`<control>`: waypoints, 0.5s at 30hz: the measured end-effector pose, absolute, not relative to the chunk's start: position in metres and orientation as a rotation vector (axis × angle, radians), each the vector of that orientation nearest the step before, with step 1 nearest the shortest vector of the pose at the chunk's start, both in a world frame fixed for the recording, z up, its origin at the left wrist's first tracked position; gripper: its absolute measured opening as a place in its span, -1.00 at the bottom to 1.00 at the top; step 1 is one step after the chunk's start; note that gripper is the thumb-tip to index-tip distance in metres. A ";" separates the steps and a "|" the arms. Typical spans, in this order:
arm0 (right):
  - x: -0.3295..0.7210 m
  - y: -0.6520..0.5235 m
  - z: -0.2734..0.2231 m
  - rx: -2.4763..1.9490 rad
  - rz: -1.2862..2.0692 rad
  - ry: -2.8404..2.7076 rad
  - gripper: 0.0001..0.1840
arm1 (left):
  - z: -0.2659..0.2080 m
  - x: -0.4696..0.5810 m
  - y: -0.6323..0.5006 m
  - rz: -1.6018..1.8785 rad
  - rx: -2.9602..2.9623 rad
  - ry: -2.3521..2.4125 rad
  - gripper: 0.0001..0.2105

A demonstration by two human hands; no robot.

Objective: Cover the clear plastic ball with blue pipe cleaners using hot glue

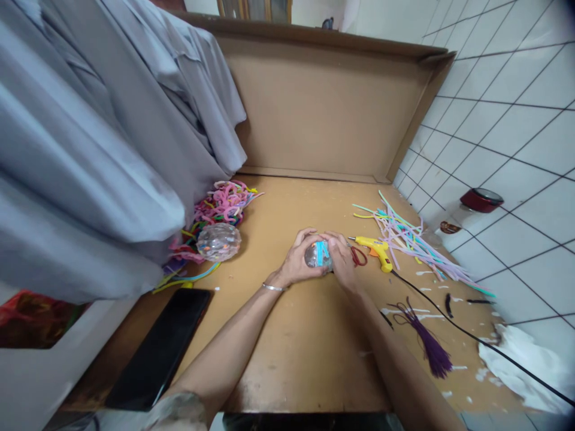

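Snugly, clear blue-striped ball (319,255) cupped between both hands (296,261).

Surface (287,365), tan, with white marks (459,367) at right. Left: black flat device (159,350), heap of coloured fuzzy stems (227,203). Right: yellow glue gun (374,244), pastel stems (411,244), purple bundle (431,347), crumpled white material (521,359)

Forearms (236,338) reach forward, converging. Left hand (294,263) cupped, fingers curled; right hand (344,266) close opposite, fingers bent, palms inward.
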State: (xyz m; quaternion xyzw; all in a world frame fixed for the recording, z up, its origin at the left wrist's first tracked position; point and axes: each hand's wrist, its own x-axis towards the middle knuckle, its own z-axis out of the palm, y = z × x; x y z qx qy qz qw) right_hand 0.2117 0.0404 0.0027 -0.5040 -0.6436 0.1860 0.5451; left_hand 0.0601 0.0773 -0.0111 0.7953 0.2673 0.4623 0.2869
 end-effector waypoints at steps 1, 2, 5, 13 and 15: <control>0.212 0.040 0.004 -1.198 0.433 -1.519 -0.52 | -0.011 0.060 0.077 1.243 2.114 0.728 -0.35; 0.211 0.039 0.005 -1.199 0.430 -1.509 -0.52 | -0.011 0.061 0.078 1.255 2.101 0.743 -0.36; 0.212 0.036 0.009 -1.222 0.409 -1.442 -0.54 | -0.013 0.062 0.081 1.284 2.071 0.791 -0.38; 0.213 0.027 0.021 -1.249 0.147 -1.456 -0.78 | -0.013 0.064 0.082 1.307 2.051 0.836 -0.38; 0.212 0.025 0.023 -1.242 0.055 -1.483 -0.80 | -0.012 0.065 0.082 1.321 2.042 0.831 -0.40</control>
